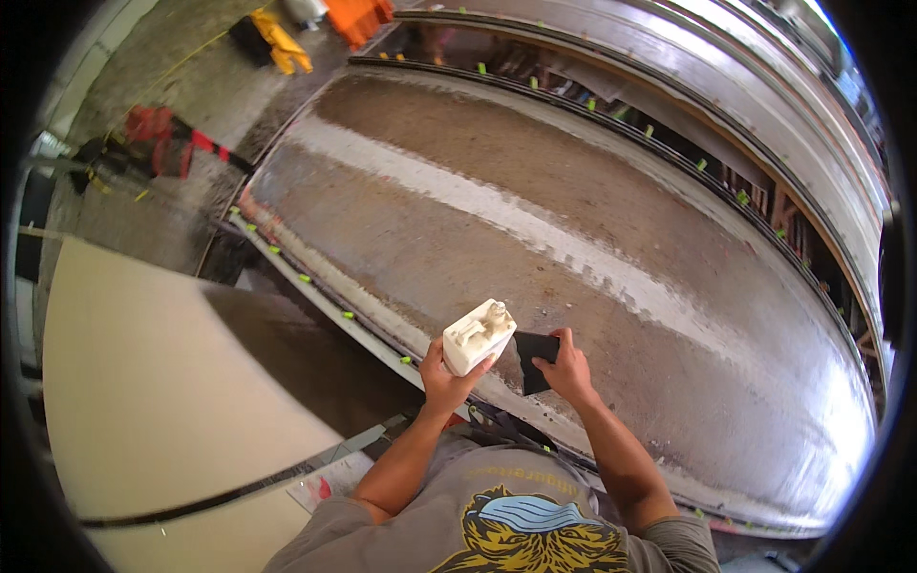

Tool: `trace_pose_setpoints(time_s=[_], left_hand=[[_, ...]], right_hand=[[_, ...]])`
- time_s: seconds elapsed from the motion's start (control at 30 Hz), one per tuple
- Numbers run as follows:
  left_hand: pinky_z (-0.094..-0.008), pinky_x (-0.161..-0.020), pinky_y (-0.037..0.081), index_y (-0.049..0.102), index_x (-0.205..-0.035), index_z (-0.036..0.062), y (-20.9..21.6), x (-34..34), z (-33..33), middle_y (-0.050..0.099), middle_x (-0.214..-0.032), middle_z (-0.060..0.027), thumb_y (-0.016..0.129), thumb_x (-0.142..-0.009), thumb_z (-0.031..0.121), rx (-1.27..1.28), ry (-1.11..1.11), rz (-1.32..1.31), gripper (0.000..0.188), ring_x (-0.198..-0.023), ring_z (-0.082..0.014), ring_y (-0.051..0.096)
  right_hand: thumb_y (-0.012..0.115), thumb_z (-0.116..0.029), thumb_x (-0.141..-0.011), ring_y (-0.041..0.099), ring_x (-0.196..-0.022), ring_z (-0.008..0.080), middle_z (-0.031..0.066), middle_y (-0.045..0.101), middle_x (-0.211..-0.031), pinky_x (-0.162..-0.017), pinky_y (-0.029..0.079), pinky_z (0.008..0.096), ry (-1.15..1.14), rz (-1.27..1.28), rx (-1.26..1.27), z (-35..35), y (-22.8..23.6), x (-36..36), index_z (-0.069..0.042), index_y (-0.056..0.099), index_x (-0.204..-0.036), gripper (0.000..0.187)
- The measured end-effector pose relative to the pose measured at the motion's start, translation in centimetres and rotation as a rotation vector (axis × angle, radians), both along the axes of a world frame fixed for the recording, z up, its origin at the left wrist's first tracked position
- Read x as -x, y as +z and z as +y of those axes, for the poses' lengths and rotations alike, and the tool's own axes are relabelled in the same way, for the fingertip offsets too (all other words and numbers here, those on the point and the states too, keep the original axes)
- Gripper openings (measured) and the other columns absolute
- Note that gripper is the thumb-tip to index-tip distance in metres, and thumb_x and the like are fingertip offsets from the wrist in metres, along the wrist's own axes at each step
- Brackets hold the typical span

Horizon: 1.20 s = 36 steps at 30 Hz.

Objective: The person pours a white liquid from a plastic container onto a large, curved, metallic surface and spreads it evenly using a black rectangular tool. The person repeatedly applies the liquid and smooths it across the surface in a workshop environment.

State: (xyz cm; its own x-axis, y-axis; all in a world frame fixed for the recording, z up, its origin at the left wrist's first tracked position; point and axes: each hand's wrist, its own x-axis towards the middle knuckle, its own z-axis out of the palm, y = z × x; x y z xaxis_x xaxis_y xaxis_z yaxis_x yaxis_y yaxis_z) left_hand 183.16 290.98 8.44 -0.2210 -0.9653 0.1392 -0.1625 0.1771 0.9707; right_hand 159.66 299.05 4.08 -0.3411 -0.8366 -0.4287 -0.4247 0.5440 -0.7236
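Note:
In my left hand [449, 378] is a whitish rectangular block-like container [468, 351], its upper face uneven and smeared with a pale paste-like lump. The fingers wrap round its near side and underside. My right hand [570, 368] grips a thin dark flat sheet, like a flexible spreader [536, 355], thumb on its face. The spreader is just right of the block; whether they touch I cannot tell. Both hands are over the near edge of a large brown-grey panel [449, 248], which has a broad pale smeared band [487, 203] running lengthwise.
Small yellow-green tabs [347, 314] line the panel's edges. Past its far edge runs a rack [611, 115] with long panels. At left stands a large cream board [172, 363]. Red straps [162, 138], a yellow item [281, 43] and orange cloth [357, 19] lie toward the upper left.

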Motion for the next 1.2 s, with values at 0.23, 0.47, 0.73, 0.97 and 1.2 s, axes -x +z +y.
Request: trace_pose_setpoints(time_s=[0.23,0.47,0.73,0.97,1.2], left_hand=[[-0.0344,-0.092,0.055,0.062,-0.122,-0.0045,2.4,-3.3,-0.1,0.072,-0.116,-0.0123,0.092,-0.078,0.008,0.035,0.270,0.070,0.055,-0.106,-0.0184,0.070],[-0.0337,-0.091,0.057,0.062,-0.122,-0.0060,1.6,-8.3,-5.1,0.073,-0.115,-0.0126,0.092,-0.078,0.007,0.033,0.419,0.129,0.055,-0.105,-0.0185,0.071],[-0.0331,-0.086,0.059,0.066,-0.118,-0.0065,1.2,-13.7,-8.8,0.075,-0.109,-0.0140,0.094,-0.078,0.014,0.039,0.528,0.100,0.054,-0.098,-0.0179,0.073],[-0.0333,-0.086,0.059,0.066,-0.118,-0.0053,0.3,-17.9,-8.7,0.076,-0.107,-0.0143,0.097,-0.075,0.023,-0.034,0.583,-0.073,0.060,-0.096,-0.0179,0.074],[-0.0343,-0.086,0.059,0.067,-0.120,-0.0050,-1.3,-19.4,-8.7,0.077,-0.106,-0.0159,0.097,-0.074,0.023,-0.095,0.648,-0.006,0.062,-0.095,-0.0188,0.074]], right_hand=[[0.075,-0.018,-0.093,0.068,-0.077,0.0281,0.0118,0.070,-0.085,-0.072,0.054,0.0429,-0.124,0.195,0.083,1.9,0.4,4.4,-0.021,0.058,-0.130,0.041],[0.068,0.003,-0.088,0.053,-0.081,0.0118,0.0016,0.058,-0.099,-0.073,0.046,0.0289,-0.111,-0.469,0.192,-1.7,-2.2,2.6,-0.013,0.061,-0.127,0.043],[0.073,0.007,-0.076,0.052,-0.131,0.0448,0.0241,0.046,-0.147,-0.106,0.046,0.0507,0.427,0.608,0.132,-5.2,1.5,-1.1,-0.021,0.069,-0.132,0.062],[0.066,0.004,-0.080,0.061,-0.129,0.0311,0.0098,0.070,-0.130,-0.108,0.046,0.0476,0.788,0.640,0.459,-15.2,1.7,-3.7,-0.015,0.068,-0.129,0.053],[0.063,-0.001,-0.083,0.062,-0.127,0.0284,0.0088,0.070,-0.132,-0.108,0.046,0.0464,0.878,0.646,0.763,-36.0,-0.6,-15.7,-0.013,0.067,-0.131,0.049]])
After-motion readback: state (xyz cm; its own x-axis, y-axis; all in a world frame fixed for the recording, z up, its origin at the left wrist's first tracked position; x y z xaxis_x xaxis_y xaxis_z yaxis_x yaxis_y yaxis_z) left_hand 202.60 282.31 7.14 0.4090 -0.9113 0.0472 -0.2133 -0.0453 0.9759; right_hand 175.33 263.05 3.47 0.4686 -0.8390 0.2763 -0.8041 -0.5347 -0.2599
